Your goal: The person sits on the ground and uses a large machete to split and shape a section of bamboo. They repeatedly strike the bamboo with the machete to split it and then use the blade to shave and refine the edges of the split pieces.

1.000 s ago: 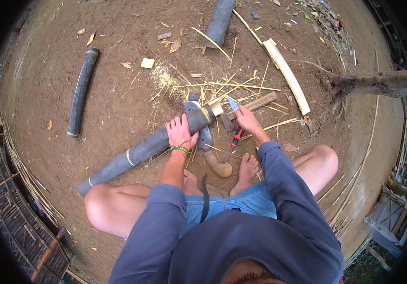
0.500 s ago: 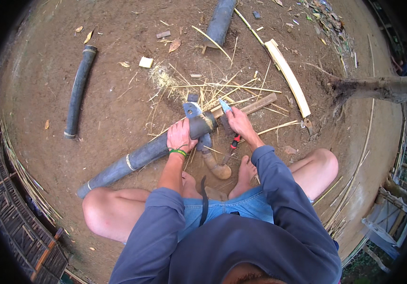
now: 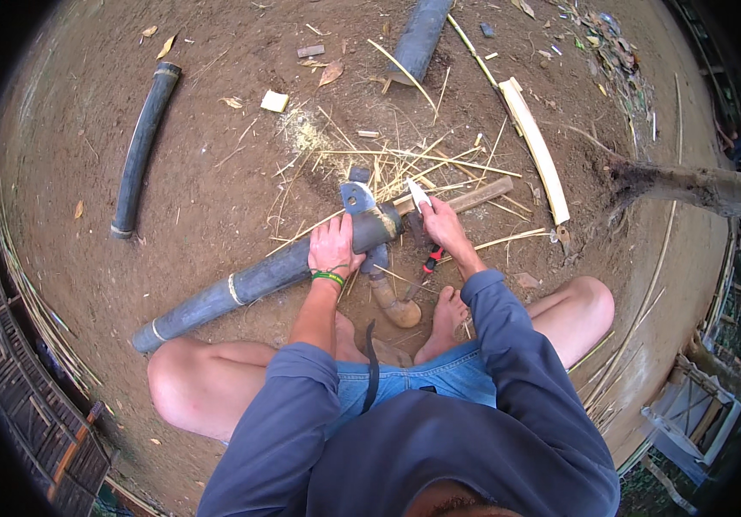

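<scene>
A long dark bamboo tube (image 3: pixel 271 276) lies slantwise on the ground (image 3: pixel 232 189), its near end beside the person's left knee (image 3: pixel 182 372) and its far end in front of the person, near the right hand. The left hand (image 3: pixel 332 246) clasps it from above near that far end, fingers side by side over the top and thumb set apart from them; green bands (image 3: pixel 328 277) circle the wrist. The right hand (image 3: pixel 442 227) is closed around a knife (image 3: pixel 418 195), whose pale blade points up and away, just past the tube's end. A machete (image 3: pixel 356 199) passes beneath the tube, its curved wooden handle (image 3: pixel 393 305) coming out toward the bare feet. A tool with a red and black handle (image 3: pixel 433 258) lies just below the right hand, and a wooden bar (image 3: pixel 483 195) extends beyond it to the right. Thin strips (image 3: pixel 379 171) are strewn past the tube, with pale shavings (image 3: pixel 306 135) and a yellowish block (image 3: pixel 275 102) further off. A split bamboo length (image 3: pixel 536 148) lies to the right, a shorter dark tube (image 3: pixel 145 151) well apart on the left, and a thick one (image 3: pixel 420 43) at the top. A tree trunk (image 3: pixel 698 186) stands at the far right.
</scene>
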Available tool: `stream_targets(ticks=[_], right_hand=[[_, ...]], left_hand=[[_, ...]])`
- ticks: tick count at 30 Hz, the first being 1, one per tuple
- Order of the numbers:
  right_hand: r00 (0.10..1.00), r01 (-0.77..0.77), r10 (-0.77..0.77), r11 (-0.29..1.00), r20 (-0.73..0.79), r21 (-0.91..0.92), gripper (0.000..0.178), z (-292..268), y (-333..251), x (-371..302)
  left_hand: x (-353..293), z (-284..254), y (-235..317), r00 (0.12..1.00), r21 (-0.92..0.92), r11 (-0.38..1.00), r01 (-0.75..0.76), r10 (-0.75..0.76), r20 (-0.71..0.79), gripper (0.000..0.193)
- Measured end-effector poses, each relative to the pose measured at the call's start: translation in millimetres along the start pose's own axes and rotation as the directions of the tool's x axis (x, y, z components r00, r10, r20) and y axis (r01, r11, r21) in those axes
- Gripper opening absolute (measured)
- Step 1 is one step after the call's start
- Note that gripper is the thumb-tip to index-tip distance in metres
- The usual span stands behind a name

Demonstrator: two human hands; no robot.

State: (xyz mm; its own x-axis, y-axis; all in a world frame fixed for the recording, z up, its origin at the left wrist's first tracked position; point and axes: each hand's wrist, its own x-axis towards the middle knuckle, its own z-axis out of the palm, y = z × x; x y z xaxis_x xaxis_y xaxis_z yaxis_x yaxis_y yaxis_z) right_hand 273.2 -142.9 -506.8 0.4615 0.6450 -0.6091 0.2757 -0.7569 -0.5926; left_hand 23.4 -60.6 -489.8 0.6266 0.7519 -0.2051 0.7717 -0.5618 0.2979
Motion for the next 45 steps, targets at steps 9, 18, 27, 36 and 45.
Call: stream_targets(ticks=[9,18,27,36,45], right_hand=[[0.999,0.042,-0.042,0.999,-0.019,-0.005,0.039,1.4,3.0,2.8],[0.992,0.093,-0.101,0.992,-0.081,-0.087,0.034,-1.1,-27.7,-15.7],[0.975,0.222,-0.218,0.963,0.045,-0.151,0.029,4.4,-26.4,-17.8],[0.853,-0.299,0.059,0.869,0.518,0.393,0.026,-11.5,-21.4,-9.6],[0.982,0.184,-0.190,0.964,-0.015,-0.192,0.032,-13.4,-18.1,-18.8]], left_hand=[[-0.3,1.0,-1.1,0.999,-0.004,1.000,-0.011,0.011,-0.038,0.088],[-0.4,-1.7,-1.2,1.000,-0.003,1.000,-0.006,0.006,-0.019,0.088],[-0.9,-0.1,-2.4,1.000,-0.013,1.000,0.000,0.001,0.017,0.093],[-5.0,1.8,-4.3,1.000,0.005,1.000,-0.004,0.004,-0.020,0.089],[-2.9,2.0,0.3,0.998,0.021,1.000,-0.017,0.018,-0.055,0.087]])
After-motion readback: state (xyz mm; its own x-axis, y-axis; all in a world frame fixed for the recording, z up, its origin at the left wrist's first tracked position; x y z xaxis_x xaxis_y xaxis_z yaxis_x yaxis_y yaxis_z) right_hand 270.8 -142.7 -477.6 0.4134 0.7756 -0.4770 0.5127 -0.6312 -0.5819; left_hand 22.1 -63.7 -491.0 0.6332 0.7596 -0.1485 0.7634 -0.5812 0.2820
